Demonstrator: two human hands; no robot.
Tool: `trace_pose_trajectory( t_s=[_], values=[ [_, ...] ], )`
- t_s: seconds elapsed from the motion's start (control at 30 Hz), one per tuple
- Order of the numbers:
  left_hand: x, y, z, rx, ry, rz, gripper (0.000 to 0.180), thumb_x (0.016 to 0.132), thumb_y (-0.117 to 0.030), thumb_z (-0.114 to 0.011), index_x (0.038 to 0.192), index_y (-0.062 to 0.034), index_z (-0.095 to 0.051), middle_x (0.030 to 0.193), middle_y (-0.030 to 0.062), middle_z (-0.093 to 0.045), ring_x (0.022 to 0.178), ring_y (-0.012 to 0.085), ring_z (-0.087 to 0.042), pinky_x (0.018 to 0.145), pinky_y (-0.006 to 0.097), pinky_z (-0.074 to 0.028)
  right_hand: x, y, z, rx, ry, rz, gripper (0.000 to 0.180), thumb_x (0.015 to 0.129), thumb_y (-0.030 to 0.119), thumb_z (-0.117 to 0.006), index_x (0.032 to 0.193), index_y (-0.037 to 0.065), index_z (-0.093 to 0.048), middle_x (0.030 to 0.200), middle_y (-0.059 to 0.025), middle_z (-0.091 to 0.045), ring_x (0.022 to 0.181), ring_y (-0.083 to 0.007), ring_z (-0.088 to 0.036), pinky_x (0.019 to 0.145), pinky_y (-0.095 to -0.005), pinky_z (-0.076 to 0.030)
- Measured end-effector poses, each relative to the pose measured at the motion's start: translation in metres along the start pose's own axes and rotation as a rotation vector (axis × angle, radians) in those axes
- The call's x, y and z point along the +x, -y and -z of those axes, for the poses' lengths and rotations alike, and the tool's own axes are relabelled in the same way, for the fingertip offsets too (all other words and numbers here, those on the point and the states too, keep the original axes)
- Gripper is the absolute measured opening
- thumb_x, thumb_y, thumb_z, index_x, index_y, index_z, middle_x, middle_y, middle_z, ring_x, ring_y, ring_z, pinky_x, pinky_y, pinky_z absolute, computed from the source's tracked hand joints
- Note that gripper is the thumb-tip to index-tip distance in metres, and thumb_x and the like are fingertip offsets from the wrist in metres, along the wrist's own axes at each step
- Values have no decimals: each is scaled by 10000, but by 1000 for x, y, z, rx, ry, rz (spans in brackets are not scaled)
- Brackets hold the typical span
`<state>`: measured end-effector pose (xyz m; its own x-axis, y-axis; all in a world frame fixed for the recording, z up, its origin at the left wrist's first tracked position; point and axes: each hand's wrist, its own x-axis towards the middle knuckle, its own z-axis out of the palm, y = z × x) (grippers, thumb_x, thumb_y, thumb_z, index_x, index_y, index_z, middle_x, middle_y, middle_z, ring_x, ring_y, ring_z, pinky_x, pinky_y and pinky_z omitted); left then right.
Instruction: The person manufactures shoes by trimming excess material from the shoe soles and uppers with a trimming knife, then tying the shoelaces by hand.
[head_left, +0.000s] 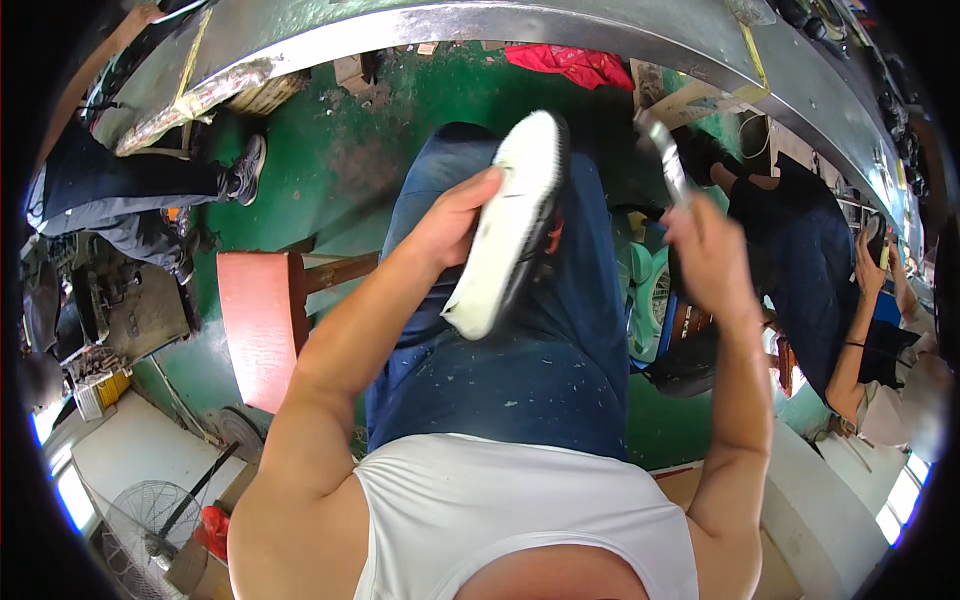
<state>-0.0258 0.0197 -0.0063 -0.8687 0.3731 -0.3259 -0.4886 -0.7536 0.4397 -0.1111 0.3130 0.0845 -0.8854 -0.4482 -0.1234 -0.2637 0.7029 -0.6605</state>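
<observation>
My left hand (458, 218) is closed round the side of a shoe (508, 225) held above my lap. Its pale, whitish underside faces up, and a black upper shows along the right edge. To the right, my right hand (708, 255) grips a hammer (664, 155), raised beside the shoe and apart from it. Motion blurs the hammer's head and the hand, though a shiny metal part stands out above the fist. Below the shoe are my legs in blue jeans (500, 395), with pale specks on the cloth.
A metal-edged bench (480, 24) curves across the far side. At left stands a reddish stool (262, 325); a person's shoe (250, 170) is beyond it. Another person (815, 240) sits close on the right. A green plastic thing (648, 300) stands by my right knee. Red cloth (575, 65) lies under the bench.
</observation>
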Motion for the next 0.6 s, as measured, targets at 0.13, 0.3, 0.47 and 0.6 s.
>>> trace_pose_trajectory(
  t_s=[0.13, 0.3, 0.47, 0.6],
  values=[
    [5, -9, 1, -181, 15, 26, 601, 1056, -462, -406, 1437, 1, -437, 1348, 192, -589, 1202, 323, -617, 1028, 487, -499, 96, 21, 40, -566, -311, 172, 364, 992, 384, -551, 1034, 29, -620, 851, -206, -668, 831, -427, -643, 733, -472, -514],
    [27, 32, 36, 35, -502, -31, 501, 1049, -414, -473, 1309, 11, -523, 1144, 191, -670, 940, 291, -719, 841, 442, -610, 191, 20, 45, -876, -450, 297, 370, 990, 387, -557, 1082, 45, -660, 1051, -200, -670, 994, -408, -641, 794, -491, -498],
    [18, 50, 55, 388, -765, -361, 452, 1054, -342, -512, 1312, 28, -531, 1089, 101, -641, 1040, 155, -624, 902, 309, -510, 112, 25, -34, -366, -248, 590, 167, 879, 168, -678, 981, 44, -633, 1015, -163, -651, 982, -387, -612, 862, -485, -502],
    [-3, 48, 52, 815, -566, -705, 268, 1016, -276, -578, 1062, -13, -607, 1221, 169, -583, 1144, 227, -565, 959, 342, -454, 13, 20, -120, 305, 125, 247, 158, 828, 33, -686, 978, 25, -637, 1074, -167, -625, 1019, -377, -610, 879, -472, -503]
  ],
)
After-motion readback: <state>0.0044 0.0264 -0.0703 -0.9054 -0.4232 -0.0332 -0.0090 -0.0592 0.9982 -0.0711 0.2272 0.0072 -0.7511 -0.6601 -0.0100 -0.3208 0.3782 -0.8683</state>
